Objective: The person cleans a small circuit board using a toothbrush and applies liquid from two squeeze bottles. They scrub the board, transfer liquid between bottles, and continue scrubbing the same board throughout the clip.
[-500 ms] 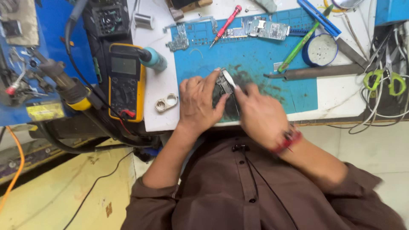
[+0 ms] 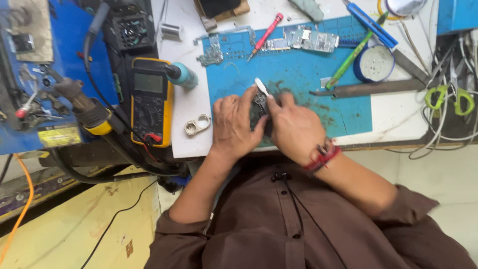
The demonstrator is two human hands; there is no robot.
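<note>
Head view, workbench inventory as we look down. We hold a small dark phone part (image 2: 260,107) between both hands at the near edge of the blue work mat (image 2: 298,79). Our left hand (image 2: 234,124) is curled around its left side, fingers closed on it. Our right hand (image 2: 294,127), red cord bracelet (image 2: 323,155) at the wrist, presses against its right side and pinches a thin white pry tool (image 2: 261,85), whose tip sticks up above the part.

Items on the mat's far side: a red screwdriver (image 2: 266,35), a bare circuit board (image 2: 311,39), a smaller board piece (image 2: 213,52). Right of these: a green-handled tool (image 2: 348,62), a blue utility knife (image 2: 368,22), a round blue tin (image 2: 374,64), a flat metal bar (image 2: 368,88).

Items on the white tabletop (image 2: 191,107) left of the mat: a yellow multimeter (image 2: 151,99) and a small metal ring piece (image 2: 196,124). Green-handled scissors (image 2: 448,97) lie among cables at far right.
</note>
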